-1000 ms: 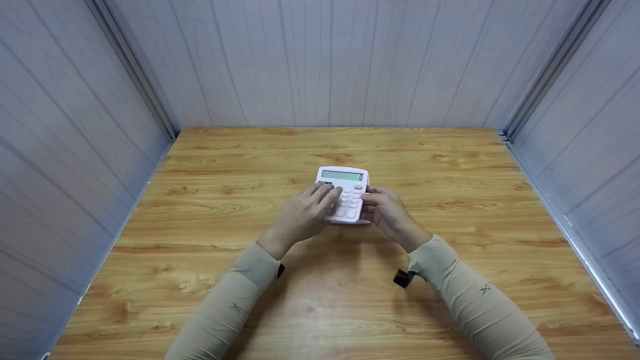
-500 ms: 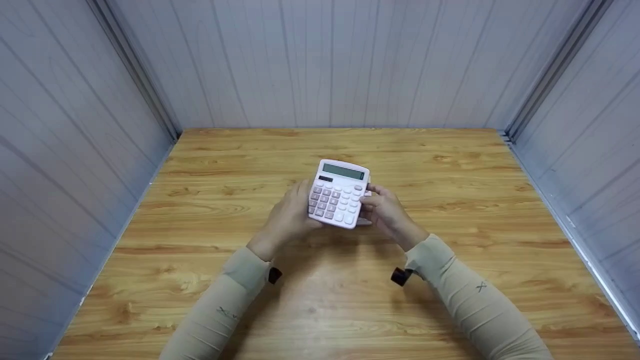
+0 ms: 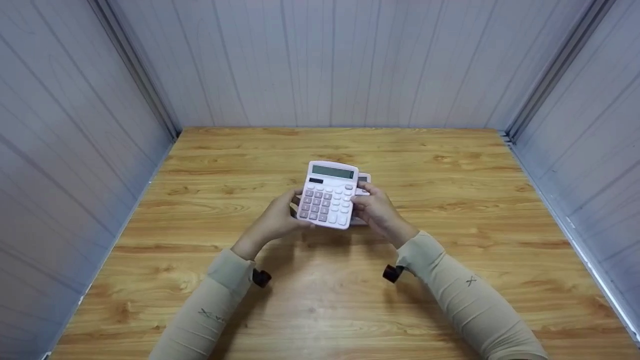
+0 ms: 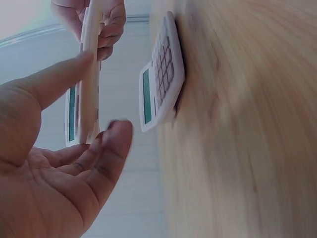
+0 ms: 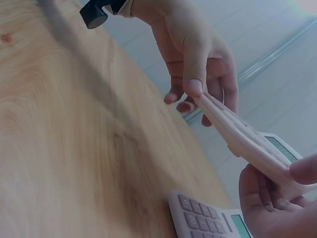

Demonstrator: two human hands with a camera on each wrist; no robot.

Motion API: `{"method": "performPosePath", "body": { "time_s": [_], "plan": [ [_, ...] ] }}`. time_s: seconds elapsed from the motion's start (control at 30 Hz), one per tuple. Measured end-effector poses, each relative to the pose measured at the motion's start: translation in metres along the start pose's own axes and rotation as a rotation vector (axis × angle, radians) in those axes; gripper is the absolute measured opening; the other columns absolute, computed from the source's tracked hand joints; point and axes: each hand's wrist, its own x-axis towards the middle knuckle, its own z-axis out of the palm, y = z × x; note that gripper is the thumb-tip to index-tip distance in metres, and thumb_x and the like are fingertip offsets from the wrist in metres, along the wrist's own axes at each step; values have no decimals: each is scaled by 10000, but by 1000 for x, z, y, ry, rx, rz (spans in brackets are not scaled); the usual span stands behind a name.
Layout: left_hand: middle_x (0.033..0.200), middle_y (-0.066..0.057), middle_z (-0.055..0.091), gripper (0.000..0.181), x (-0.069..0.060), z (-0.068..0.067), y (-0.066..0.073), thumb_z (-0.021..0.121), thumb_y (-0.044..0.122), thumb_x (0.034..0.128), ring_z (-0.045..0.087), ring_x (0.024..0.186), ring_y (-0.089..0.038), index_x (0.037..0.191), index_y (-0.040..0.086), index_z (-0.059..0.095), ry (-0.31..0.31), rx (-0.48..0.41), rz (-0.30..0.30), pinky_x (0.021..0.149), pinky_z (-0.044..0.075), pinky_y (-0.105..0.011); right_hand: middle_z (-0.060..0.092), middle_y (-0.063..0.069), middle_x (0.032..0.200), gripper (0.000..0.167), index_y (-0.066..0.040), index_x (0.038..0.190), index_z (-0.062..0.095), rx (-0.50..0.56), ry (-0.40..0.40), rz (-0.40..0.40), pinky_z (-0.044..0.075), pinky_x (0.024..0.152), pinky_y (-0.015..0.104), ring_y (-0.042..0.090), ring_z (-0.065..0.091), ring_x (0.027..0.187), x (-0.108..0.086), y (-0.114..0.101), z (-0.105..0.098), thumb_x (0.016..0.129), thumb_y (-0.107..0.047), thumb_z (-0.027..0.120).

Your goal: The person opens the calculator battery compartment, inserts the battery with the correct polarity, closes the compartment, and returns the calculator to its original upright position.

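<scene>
A white calculator (image 3: 327, 187) with pinkish number keys is held in the air between both hands, face up and tilted. My right hand (image 3: 382, 212) pinches its right edge, thumb on top and fingers below. At the left side, my left hand (image 3: 272, 215) has its thumb on the near edge of this calculator (image 4: 88, 99) and its fingers curved by the left edge. A second, similar calculator (image 4: 162, 74) lies on the table underneath. From the head it is mostly hidden, with only its right part showing.
The wood-grain table (image 3: 200, 210) is bounded by a pale panelled wall (image 3: 330, 65) at the back and panels on both sides. A small black camera (image 3: 261, 278) hangs at the left wrist, another camera (image 3: 392, 273) at the right.
My left hand has gone from the keys to the calculator's left edge. The calculator has shifted left, off the second one, which now shows more. My right hand has moved slightly left.
</scene>
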Motion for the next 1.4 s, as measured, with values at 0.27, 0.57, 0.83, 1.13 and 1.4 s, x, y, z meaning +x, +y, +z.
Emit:
{"method": "performPosePath", "body": {
  "time_s": [0.27,0.57,0.83,1.13,1.4],
  "plan": [
    [1209,-176,649,853,-3,-14,-9,908,10,802,672,936,-250,1553,-19,504,14,6,-139,771,574,-268,692,202,1297,555,103,1611,389,-60,-23,-35,645,847,268,165,723,992,9,4,16,1066,49,481],
    [1243,-203,646,798,-4,-27,-18,886,23,828,670,988,-271,1534,-21,517,53,26,-175,838,585,-310,767,179,1125,392,92,1428,616,-123,143,-81,671,766,264,159,752,892,23,15,37,1039,46,618],
    [1263,-221,630,787,-2,-37,-27,852,-23,826,666,1003,-287,1535,-24,511,75,56,-203,822,593,-306,749,106,1031,136,52,1145,726,-182,200,-106,685,832,329,159,744,871,33,22,50,1014,26,703],
    [1283,-232,624,819,2,-43,-33,872,3,799,628,1071,-299,1533,-40,511,83,147,-216,956,574,-406,705,120,1151,237,23,1247,747,-355,222,-78,635,890,314,140,688,949,44,31,60,1019,11,684],
    [1260,-225,635,703,5,-49,-40,879,21,801,628,1048,-270,1416,-79,554,61,167,-237,906,549,-356,776,128,1165,214,-3,1194,802,-443,287,-81,574,921,255,167,687,1057,53,40,67,990,-14,740]
  ]
}}
